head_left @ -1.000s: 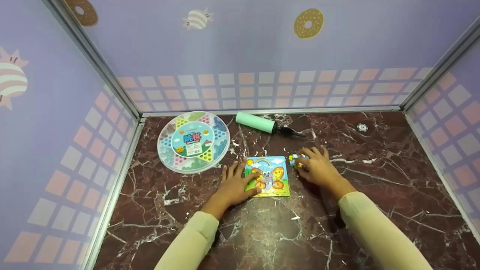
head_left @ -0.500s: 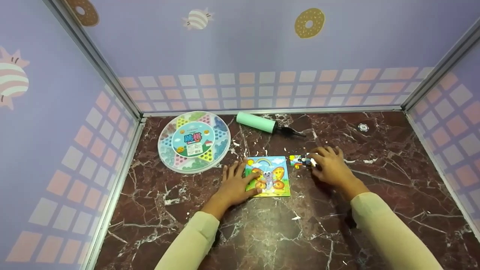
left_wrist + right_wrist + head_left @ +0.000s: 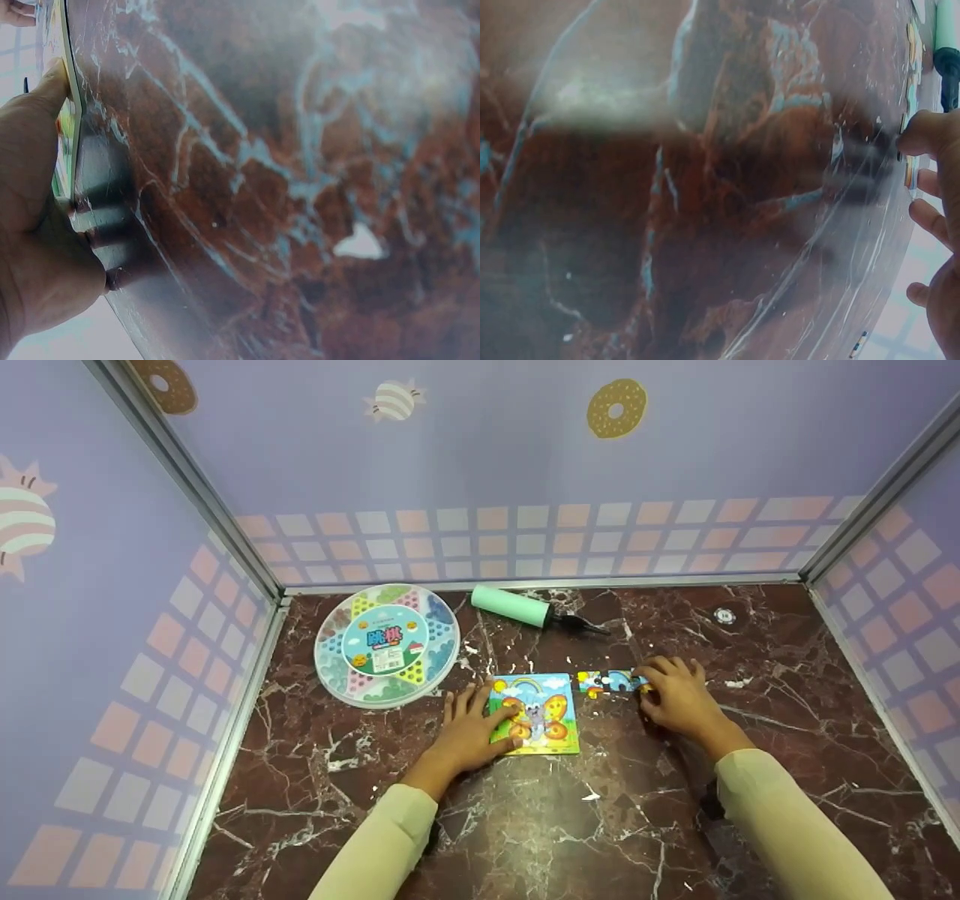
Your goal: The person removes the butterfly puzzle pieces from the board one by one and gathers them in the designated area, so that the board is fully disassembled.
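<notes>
My left hand (image 3: 471, 731) lies over the left side of a square butterfly jigsaw puzzle (image 3: 556, 706), its fingers spread and thumb on the picture. In the left wrist view, the thumb and palm show beside the puzzle's edge (image 3: 74, 127). Right of the puzzle, one jigsaw piece (image 3: 589, 681) with yellow and black lies face up, and a blue jigsaw piece (image 3: 620, 681) lies beside it. With thumb and fingertips, my right hand (image 3: 679, 697) pinches another jigsaw piece (image 3: 642, 682) at the end of this row, mostly hidden by the fingers.
A round Chinese checkers box (image 3: 388, 645) stands at the back left. Near the back wall lies a mint green hand pump (image 3: 511, 606) with a black nozzle. A small round white chip (image 3: 724, 616) is at the back right. Purple panels enclose the marbled tabletop (image 3: 525, 825).
My right hand has moved rightward along the row, uncovering the yellow-and-black piece and then the blue piece. The left hand has stayed on the puzzle.
</notes>
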`<state>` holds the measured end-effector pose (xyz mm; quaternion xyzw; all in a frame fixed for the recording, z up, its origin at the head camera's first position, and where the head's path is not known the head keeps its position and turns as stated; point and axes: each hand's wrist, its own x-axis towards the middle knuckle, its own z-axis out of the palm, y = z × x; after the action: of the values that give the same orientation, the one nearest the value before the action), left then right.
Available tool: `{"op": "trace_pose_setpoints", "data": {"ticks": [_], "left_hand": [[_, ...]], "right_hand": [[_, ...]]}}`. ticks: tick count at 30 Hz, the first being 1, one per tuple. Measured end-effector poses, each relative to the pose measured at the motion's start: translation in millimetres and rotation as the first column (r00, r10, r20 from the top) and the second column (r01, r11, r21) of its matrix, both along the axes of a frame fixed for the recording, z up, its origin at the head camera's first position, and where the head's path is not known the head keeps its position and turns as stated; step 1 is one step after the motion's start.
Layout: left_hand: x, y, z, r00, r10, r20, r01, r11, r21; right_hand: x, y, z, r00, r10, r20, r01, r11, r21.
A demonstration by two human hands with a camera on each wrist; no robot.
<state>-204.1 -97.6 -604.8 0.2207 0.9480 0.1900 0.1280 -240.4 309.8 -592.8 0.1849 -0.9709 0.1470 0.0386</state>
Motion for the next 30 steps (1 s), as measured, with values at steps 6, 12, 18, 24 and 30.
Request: {"op": "trace_pose_setpoints", "data": {"ticks": [6,12,18,24,30], "left_hand": [[0.1,-0.2,0.3,1.000,-0.005,0.004,0.005,1.000,0.019],[0.4,0.0,2.3,1.000,-0.004,0.013,0.003,1.000,0.020],[0.6,0.3,3.9,1.000,0.000,0.009,0.000,1.000,0.001],[0.8,0.0,2.2,1.000,0.001,0.010,-0.001,1.000,0.000],[1.0,-0.6,1.9,1.000,0.007,0.012,-0.007,1.000,0.016]], "right_hand": [[0.8,5,-1.5,0.999,-0.023,0.026,0.023,1.000,-0.010],[0.7,8,-2.0,0.998,-0.034,0.044,0.035,0.999,-0.018],[0.6,10,-3.1,0.996,-0.053,0.077,0.055,0.998,-0.024],[0.1,13,-4.8,0.995,-0.050,0.086,0.053,0.998,-0.034],[0.2,14,-5.5,0.997,-0.045,0.069,0.047,0.998,-0.032]]}}
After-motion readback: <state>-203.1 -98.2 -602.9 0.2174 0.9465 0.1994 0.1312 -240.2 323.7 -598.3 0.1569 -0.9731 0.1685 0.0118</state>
